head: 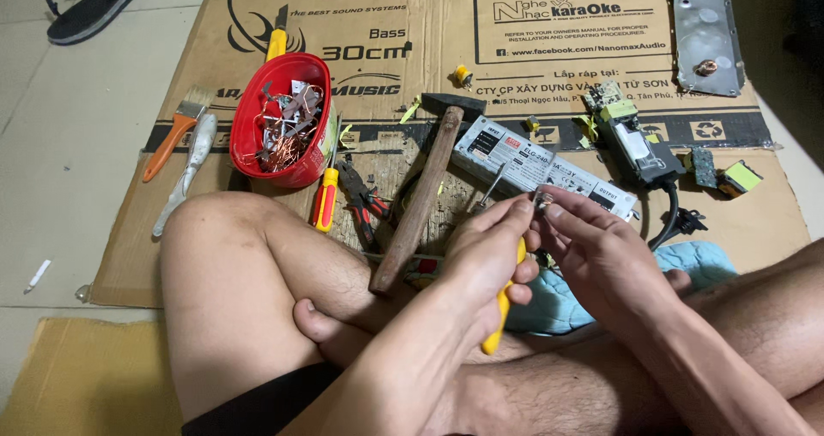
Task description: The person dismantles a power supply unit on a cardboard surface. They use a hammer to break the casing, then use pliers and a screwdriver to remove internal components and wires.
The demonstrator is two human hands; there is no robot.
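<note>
My left hand (485, 256) grips a yellow-handled tool (506, 303), whose handle sticks out below the palm toward my lap. Its fingertips meet those of my right hand (592, 243) around a small metal part (542, 201) pinched between them above my crossed legs. The part is too small to make out in detail. Just behind my hands lies a long silver power supply box (536, 166) on the cardboard sheet (429, 24). A wooden-handled hammer (425, 191) lies to the left of my left hand.
A red bowl (257, 123) of copper wire and metal scraps stands at the left, with a paintbrush (176, 127), a screwdriver (326, 196) and pliers (360, 200) nearby. A circuit board with a cable (635, 144), a metal plate (708, 33), a blue cloth (704, 260) and a sandal (99, 3) lie around.
</note>
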